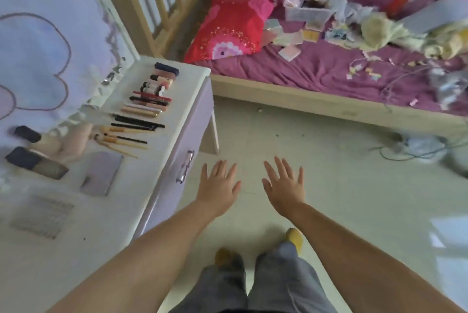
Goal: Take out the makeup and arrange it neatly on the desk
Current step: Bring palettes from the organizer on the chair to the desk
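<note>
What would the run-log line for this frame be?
left hand: open, empty | right hand: open, empty | makeup row: lined up on desk | both hands over floor, beside desk

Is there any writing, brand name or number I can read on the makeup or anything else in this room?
None can be read.
Makeup row on the desk: any labels are too small and blurred.
Purple palette: no writing shows.
Cards and packets on the bed: too blurred to read.
</note>
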Motion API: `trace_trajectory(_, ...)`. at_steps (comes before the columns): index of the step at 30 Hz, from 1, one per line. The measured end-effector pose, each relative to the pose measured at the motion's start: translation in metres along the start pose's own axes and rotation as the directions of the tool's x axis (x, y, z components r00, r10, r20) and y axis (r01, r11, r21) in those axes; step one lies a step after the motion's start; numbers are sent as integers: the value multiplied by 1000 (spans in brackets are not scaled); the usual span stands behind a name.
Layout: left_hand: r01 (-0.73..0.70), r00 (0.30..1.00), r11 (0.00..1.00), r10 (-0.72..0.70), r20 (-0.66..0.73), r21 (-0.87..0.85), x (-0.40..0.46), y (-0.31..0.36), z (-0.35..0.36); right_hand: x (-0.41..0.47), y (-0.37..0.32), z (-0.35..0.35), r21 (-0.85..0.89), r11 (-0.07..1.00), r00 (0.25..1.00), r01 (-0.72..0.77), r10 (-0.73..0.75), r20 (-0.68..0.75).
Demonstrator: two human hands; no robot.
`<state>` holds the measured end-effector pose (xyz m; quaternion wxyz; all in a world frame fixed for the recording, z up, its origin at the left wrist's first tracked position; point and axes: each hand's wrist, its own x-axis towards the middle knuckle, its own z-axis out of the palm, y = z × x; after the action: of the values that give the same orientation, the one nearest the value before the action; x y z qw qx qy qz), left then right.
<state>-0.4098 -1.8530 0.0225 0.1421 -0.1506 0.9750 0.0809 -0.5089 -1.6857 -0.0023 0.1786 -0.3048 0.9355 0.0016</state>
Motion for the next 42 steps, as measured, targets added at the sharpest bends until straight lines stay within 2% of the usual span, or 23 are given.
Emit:
trace_trajectory(4,-200,978,978,195,76,63,-3,51,9,-74,38,22,101,965,969,-243,247,-27)
trace_trajectory(8,-410,907,906,394,145,105,-21,117,21,-153,69,43,184,863,875,-471,483,-27)
trace_trajectory(13,-587,808,797,564,172,145,-64,197,41,-248,97,68,285,716,747,-638,665,3)
trace_trajectory(19,-734,679,657,708,193,174,-156,305,88,-397,133,113,338,551,594,-763,804,32)
trace_trajectory(22,-812,584,561,775,241,162,-213,359,115,-479,149,138,358,427,477,-831,877,61)
trace_trajectory(29,-938,346,327,873,344,112,-325,480,157,-638,172,187,404,84,174,-911,966,193)
trace_trajectory(31,-958,285,257,885,367,126,-344,511,166,-665,180,194,405,11,111,-914,968,225)
trace_trajectory(36,-983,167,116,896,412,144,-364,583,188,-701,219,206,419,-90,27,-903,963,267)
trace_trajectory(42,-987,116,50,881,460,153,-342,689,210,-717,318,206,427,-169,-31,-889,950,311)
